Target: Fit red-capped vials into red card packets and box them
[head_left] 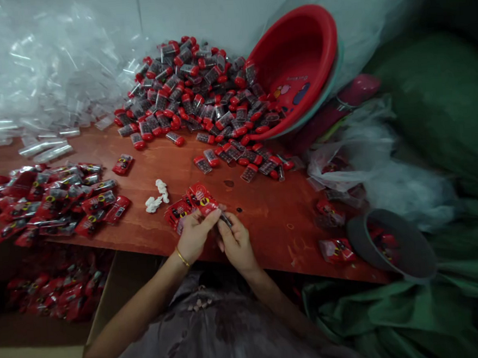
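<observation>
My left hand [194, 235], with a gold bracelet at its wrist, is closed on a small red printed packet [202, 198]. Thumb and fingers of my right hand [237, 244] pinch a slim dark container [226, 219] at the packet's near end; whether it sits partly inside cannot be made out. More flat red packets [178, 211] lie under and beside my left hand. Crumpled white bits [157, 198] rest just left of them. Beyond my hands is a large heap of small clear containers with red caps and dark contents [187, 90].
Filled red packets [56, 200] are piled at the left, with more in a cardboard box [104, 303] below the table edge. Clear plastic pieces [43, 67] are heaped behind. A red basin [314, 26] tilts at the back right. A grey bowl [360, 241] and plastic bag [403, 184] sit right.
</observation>
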`<state>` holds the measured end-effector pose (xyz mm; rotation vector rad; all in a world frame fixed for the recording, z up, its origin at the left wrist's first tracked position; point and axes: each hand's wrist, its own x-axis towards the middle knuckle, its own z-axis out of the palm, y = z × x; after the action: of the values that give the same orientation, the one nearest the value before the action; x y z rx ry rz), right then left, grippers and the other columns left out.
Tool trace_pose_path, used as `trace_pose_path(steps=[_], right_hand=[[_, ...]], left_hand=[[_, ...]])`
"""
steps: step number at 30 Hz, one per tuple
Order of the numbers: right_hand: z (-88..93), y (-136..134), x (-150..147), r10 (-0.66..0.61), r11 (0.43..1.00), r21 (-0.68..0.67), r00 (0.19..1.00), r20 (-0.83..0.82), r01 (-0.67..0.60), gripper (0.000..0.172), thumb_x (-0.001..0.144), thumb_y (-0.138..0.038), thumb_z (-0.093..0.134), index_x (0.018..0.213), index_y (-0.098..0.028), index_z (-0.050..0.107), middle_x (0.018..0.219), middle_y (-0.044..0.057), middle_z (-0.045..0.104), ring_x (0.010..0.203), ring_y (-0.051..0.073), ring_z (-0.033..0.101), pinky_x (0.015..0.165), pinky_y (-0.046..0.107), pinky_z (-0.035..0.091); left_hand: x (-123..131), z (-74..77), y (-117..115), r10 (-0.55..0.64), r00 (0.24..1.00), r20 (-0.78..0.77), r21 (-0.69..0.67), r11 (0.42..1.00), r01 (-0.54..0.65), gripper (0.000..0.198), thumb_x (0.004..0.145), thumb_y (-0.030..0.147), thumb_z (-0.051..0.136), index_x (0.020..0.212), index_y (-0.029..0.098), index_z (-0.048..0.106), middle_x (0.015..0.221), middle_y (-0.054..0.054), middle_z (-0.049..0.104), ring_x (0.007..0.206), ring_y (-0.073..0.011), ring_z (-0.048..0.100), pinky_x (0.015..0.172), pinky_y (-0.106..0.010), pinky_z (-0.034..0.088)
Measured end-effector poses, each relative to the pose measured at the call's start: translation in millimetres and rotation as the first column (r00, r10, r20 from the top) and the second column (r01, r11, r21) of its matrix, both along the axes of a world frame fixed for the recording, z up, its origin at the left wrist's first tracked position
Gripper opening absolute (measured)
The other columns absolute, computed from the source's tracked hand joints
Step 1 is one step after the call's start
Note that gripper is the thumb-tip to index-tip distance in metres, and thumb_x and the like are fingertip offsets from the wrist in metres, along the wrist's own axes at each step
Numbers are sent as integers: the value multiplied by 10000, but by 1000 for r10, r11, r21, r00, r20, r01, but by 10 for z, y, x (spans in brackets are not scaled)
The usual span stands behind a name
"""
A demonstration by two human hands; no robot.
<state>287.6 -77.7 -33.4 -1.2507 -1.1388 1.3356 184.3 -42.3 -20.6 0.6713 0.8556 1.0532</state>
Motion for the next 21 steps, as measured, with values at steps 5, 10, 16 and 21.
trace_pose_path(steps=[5,10,16,21], right_hand=[[8,9,-22,-8,999,41,999,-36,10,315,856,-496,472,974,-209,520,596,-67,482,366,50,346,371,191,344],[8,17,34,-38,990,141,981,192,11,259,840,-445,521,946,-213,564,630,-22,532,515,100,474,446,203,377],[42,45,7,33,999,-11,996,-87,-34,337,829,-541,498,865,-207,512,592,-64,475,371,41,350,363,185,357],[59,88,51,55,998,36,992,-116,-52,366,821,-554,511,898,-197,499,636,-62,530,355,21,364,363,176,351]], left_hand=[[-5,-34,-40,7,1000,-24,-26,1000,-8,383,627,489,730,740,124,697,427,39,529,332,-77,452,352,-203,380],[-19,37,44,116,993,-19,2,993,-116,328,618,387,764,804,119,727,717,-54,707,686,-135,632,687,-233,498],[-14,70,33,-64,994,-85,-18,998,63,372,570,425,775,780,124,710,516,-3,612,404,-102,502,388,-221,419],[-35,89,38,-51,999,-20,21,998,51,410,667,518,684,817,136,686,429,31,523,358,-95,477,353,-206,406]])
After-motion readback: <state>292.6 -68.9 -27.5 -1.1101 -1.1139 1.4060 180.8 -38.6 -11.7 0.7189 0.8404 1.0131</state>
